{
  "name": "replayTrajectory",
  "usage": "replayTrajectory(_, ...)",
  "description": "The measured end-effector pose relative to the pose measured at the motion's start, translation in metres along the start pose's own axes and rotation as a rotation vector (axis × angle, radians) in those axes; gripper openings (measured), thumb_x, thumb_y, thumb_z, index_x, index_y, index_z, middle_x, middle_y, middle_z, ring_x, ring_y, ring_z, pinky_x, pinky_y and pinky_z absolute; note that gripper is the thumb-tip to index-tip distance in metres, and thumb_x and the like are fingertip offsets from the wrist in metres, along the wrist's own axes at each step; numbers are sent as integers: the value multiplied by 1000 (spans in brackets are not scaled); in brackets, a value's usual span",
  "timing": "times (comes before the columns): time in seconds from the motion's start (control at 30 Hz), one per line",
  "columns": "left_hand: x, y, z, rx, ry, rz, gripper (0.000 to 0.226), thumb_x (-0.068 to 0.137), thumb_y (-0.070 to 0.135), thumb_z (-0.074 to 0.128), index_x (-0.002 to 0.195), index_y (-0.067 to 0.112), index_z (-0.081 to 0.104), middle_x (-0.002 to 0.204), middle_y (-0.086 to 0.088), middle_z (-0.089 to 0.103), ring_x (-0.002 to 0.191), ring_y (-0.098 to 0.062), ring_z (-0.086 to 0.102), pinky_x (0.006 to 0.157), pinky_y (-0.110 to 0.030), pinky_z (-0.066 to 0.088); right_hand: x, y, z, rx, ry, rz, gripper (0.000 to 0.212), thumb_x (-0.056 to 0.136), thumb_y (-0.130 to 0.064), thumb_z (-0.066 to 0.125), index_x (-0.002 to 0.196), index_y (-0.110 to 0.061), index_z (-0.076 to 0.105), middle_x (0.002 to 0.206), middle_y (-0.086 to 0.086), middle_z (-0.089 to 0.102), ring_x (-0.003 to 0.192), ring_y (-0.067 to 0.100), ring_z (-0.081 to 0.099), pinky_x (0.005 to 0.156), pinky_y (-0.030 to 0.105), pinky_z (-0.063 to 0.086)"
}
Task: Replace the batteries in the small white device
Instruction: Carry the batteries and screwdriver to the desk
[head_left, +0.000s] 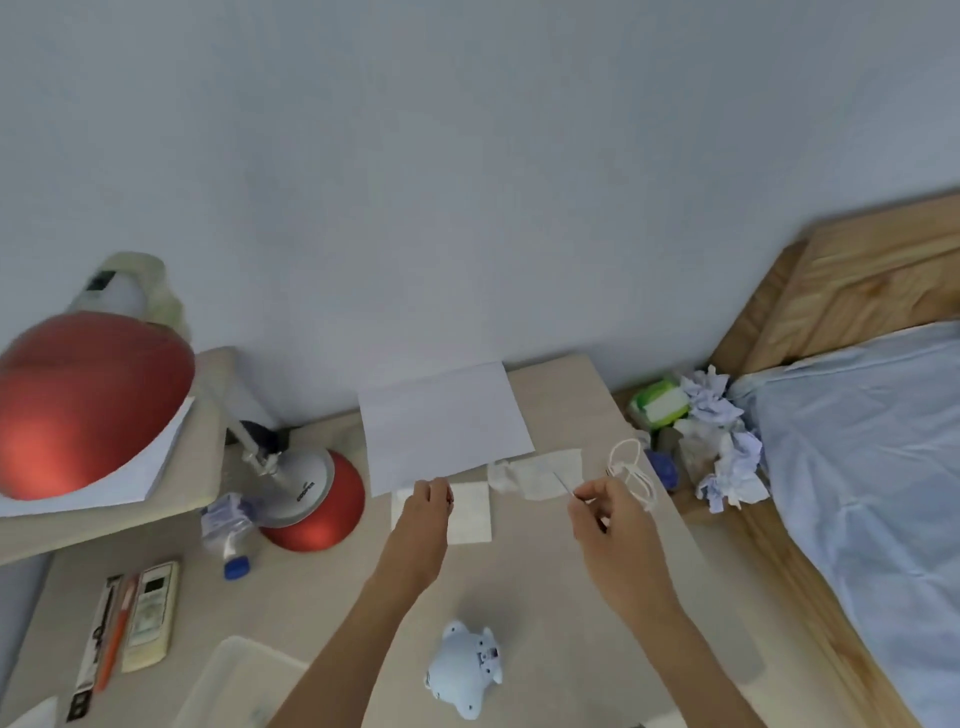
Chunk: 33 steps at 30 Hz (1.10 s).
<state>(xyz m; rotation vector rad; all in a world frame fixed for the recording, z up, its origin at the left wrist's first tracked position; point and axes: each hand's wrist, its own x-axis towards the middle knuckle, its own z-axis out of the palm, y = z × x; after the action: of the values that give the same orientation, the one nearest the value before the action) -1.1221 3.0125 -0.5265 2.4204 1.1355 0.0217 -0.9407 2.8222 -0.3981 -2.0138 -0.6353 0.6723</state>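
While both hands hover over the far part of the worktop (545, 582), the small white device (466, 666) lies alone at the lower middle of the frame, between the two forearms and well apart from either hand. It is a rounded, animal-shaped shell with stubby limbs, lying with a small dark-and-red patch showing near its right side, probably the battery bay or a switch, though it is too small to tell.

The left hand (427, 506) is curled downward just over a small white paper square (469, 512); whether it holds anything cannot be told. The right hand (605, 512) is pinched closed on a thin metal pin (562, 483), likely a fine screwdriver or pick.

By its look the device is light, stiff, smooth plastic, so it would slide or spin on the worktop if prodded with one hand. A sound hold would be across the plump body, thumb and fingers on opposite flanks, leaving the patch exposed. The limbs look like poor handles, and any cover tab is probably delicate.
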Motion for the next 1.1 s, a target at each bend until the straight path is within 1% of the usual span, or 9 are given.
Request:
replayTrajectory(0.07,9,-13,24,58,-18,-20,55,76,-22,42,98,27,33,100,5,36,80,-21,41,60,-40,42,15,26,20,-59,11,33,16,103,-18,62,95,-31,58,73,0,67,62,12,61,59,34,49)
replayTrajectory(0.13,16,-25,43,109,-20,-19,57,70,-24,41,100,25,35,101,5,35,83,-21,39,59,-37,39,25,51,41,-105,2,76,14,103,-17,61,97,-29,58,75,-2,67,67,12,63,59,29,46)
replayTrajectory(0.27,32,-53,73,150,93,-16,42,85,-13,55,102,24,46,99,4,40,82,-20,39,70,-36,45,36,91,74,-147,-45,159,9,103,-19,62,100,-27,58,78,-2,68,69,16,65,64,39,54)
replayTrajectory(0.37,41,-65,87,103,173,-23,19,100,7,62,106,22,55,104,1,48,86,-21,43,79,-39,45,39,113,86,-180,-48,190,11,102,-20,63,99,-29,58,78,-4,69,70,13,67,68,44,57)
replayTrajectory(0.43,41,-69,94,55,209,-39,10,105,22,62,113,24,57,115,0,50,97,-23,47,88,-41,45,39,124,91,-179,-51,211,12,101,-20,64,98,-30,58,79,-4,69,72,13,67,70,45,57)
replayTrajectory(0.6,33,-73,98,-68,215,-53,22,103,38,65,122,28,57,130,4,48,117,-20,45,104,-41,40,37,134,98,-169,-40,243,11,100,-16,65,98,-26,60,79,-2,69,74,15,67,72,44,55)
replayTrajectory(0.8,32,-79,99,-135,221,-34,38,99,50,69,129,30,58,135,6,47,125,-20,45,108,-40,38,39,135,104,-143,-19,246,11,100,-17,64,97,-27,60,81,-2,69,75,18,67,70,43,54)
replayTrajectory(0.93,32,-82,99,-179,207,-52,48,95,59,70,133,33,56,139,7,46,129,-21,44,110,-43,39,39,141,107,-180,0,248,8,101,-19,62,102,-27,60,86,-8,69,78,16,67,74,44,57)
replayTrajectory(1.1,31,-82,95,-221,182,-49,61,88,70,69,136,34,56,142,9,45,130,-19,42,112,-41,37,34,151,113,-362,32,211,7,100,-26,62,101,-30,58,82,-12,67,76,13,65,68,40,54)
